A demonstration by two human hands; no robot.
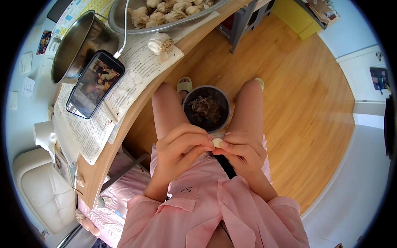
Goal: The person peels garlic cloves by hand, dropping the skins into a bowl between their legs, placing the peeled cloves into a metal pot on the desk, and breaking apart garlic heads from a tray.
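Pink shirt (258,206) foremost, the left hand (182,144) and right hand (245,152) pinch a pale garlic clove (217,142), likely light, firm, slightly slippery and best held by its ends.

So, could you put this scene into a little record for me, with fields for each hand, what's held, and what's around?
Left hand: fingertips on a pale garlic clove
Right hand: fingertips on the same clove
Below the hands: bucket on the floor between the legs, with dry brownish scraps inside
On the desk: metal bowl of garlic bulbs, metal pot, printed sheets
On the sheets: one loose bulb; phone, screen lit, cable plugged in
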